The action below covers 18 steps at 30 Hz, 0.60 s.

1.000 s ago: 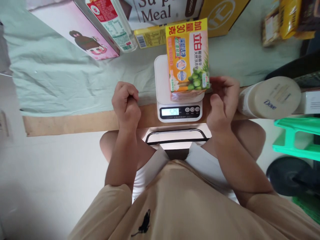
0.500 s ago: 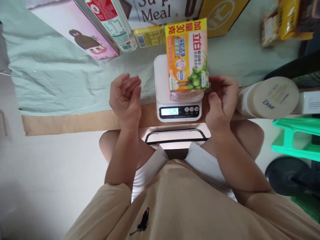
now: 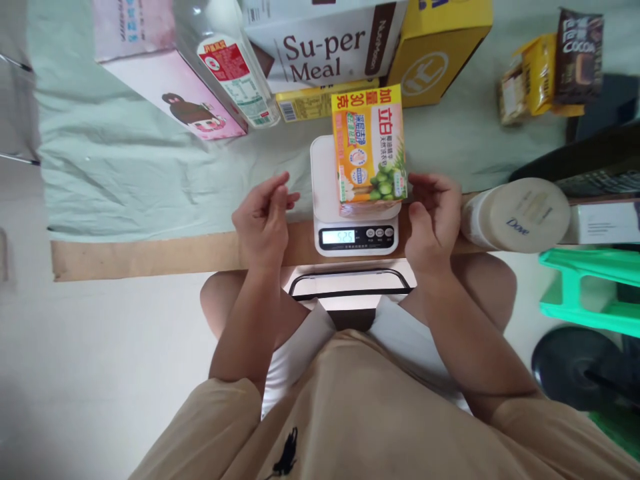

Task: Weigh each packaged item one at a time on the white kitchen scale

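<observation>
A yellow and orange soap box (image 3: 369, 143) stands on a white kitchen scale (image 3: 323, 180) whose display (image 3: 339, 237) reads 525. My left hand (image 3: 264, 220) hovers left of the scale with its fingers apart and nothing in it. My right hand (image 3: 433, 215) is right of the box, fingers curled toward its side, close to it or just touching it; it holds nothing.
A Dove bottle (image 3: 517, 215) lies right of my right hand. Behind the scale stand a Su-per Meal box (image 3: 320, 47), a yellow box (image 3: 435, 53), a pink box (image 3: 170, 93) and a carton (image 3: 235, 73). Snack packs (image 3: 550, 63) sit far right. A green stool (image 3: 590, 287) is lower right.
My left hand went from a fist to open fingers. The view tilted, so everything sits lower in the picture. The box stays on the scale and my right hand stays beside it.
</observation>
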Available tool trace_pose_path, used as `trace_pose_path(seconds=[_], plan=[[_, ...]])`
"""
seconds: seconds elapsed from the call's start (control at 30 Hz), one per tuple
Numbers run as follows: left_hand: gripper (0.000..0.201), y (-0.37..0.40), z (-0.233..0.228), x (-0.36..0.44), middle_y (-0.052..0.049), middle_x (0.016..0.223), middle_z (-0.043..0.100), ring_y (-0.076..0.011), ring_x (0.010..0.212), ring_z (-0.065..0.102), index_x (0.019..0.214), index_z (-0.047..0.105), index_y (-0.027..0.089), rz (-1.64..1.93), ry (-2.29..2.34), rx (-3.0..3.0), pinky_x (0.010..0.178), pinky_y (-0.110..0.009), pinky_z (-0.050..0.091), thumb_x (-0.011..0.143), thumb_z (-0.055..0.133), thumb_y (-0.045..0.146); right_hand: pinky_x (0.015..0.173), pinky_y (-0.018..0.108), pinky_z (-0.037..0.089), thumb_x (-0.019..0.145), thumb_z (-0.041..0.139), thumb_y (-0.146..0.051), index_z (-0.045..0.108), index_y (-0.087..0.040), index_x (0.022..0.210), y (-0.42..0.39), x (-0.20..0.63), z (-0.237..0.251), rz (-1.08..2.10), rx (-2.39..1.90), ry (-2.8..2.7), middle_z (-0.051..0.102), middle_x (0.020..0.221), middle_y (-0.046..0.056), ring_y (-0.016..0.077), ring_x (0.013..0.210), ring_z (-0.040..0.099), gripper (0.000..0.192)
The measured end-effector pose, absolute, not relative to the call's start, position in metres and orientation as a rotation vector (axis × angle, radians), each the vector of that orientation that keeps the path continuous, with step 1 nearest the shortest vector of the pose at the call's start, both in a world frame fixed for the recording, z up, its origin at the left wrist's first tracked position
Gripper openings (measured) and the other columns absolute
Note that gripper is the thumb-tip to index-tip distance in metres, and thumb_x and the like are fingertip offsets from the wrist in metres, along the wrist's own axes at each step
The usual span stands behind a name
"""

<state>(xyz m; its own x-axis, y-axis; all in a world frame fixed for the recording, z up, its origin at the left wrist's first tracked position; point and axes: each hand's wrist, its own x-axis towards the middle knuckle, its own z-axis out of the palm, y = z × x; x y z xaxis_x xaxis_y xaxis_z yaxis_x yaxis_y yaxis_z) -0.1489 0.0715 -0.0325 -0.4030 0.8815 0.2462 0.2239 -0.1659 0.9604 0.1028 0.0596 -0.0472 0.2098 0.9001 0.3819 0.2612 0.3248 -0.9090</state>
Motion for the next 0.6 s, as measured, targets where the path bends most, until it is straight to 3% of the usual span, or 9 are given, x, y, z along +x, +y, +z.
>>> trace_pose_path(seconds=[0.1, 0.2, 0.3, 0.47, 0.6], plan=[[0.03, 0.07, -0.032, -0.15, -0.005, 0.11, 0.082, -0.0153, 0.09, 0.081, 0.119, 0.075, 0.025, 1.597, 1.554, 1.273, 0.082, -0.029, 0.067, 0.106, 0.06, 0.047, 0.115, 0.047, 0.06, 0.099, 0.056, -0.045, 0.059, -0.029, 0.133, 0.061, 0.103, -0.05, 0.629, -1.215, -1.326, 0.069, 0.131, 0.009, 0.0222, 0.123, 0.071, 0.037], [0.019, 0.069, -0.03, -0.151, -0.003, 0.112, 0.08, -0.0157, 0.104, 0.079, 0.113, 0.077, 0.025, 1.633, 1.517, 1.311, 0.094, -0.03, 0.066, 0.098, 0.065, 0.025, 0.116, 0.047, 0.059, 0.097, 0.059, -0.047, 0.06, -0.029, 0.133, 0.062, 0.104, -0.054, 0.626, -1.195, -1.333, 0.069, 0.133, 0.009, 0.0224, 0.124, 0.071, 0.039], [0.011, 0.069, -0.025, -0.149, -0.002, 0.097, 0.078, -0.0151, 0.096, 0.075, 0.095, 0.077, 0.023, 1.679, 1.484, 1.273, 0.089, -0.031, 0.063, 0.092, 0.067, 0.018, 0.119, 0.046, 0.058, 0.094, 0.061, -0.045, 0.06, -0.028, 0.133, 0.061, 0.106, -0.055, 0.623, -1.186, -1.336, 0.069, 0.134, 0.009, 0.0221, 0.128, 0.07, 0.042], [0.032, 0.066, -0.01, -0.14, 0.002, 0.057, 0.062, -0.0128, 0.052, 0.057, 0.085, 0.072, 0.023, 1.645, 1.367, 1.218, 0.057, -0.032, 0.049, 0.103, 0.056, 0.044, 0.124, 0.046, 0.054, 0.094, 0.061, -0.042, 0.059, -0.035, 0.135, 0.059, 0.109, -0.02, 0.506, -1.161, -1.42, 0.065, 0.136, 0.004, 0.0196, 0.134, 0.066, 0.042], [0.062, 0.06, -0.005, -0.143, -0.001, 0.051, 0.057, -0.0138, 0.048, 0.053, 0.078, 0.076, 0.021, 1.623, 1.278, 1.217, 0.054, -0.033, 0.043, 0.1, 0.051, 0.073, 0.12, 0.047, 0.054, 0.098, 0.06, -0.047, 0.057, -0.04, 0.138, 0.068, 0.112, 0.038, 0.421, -1.15, -1.577, 0.062, 0.139, 0.006, 0.0224, 0.135, 0.064, 0.041]])
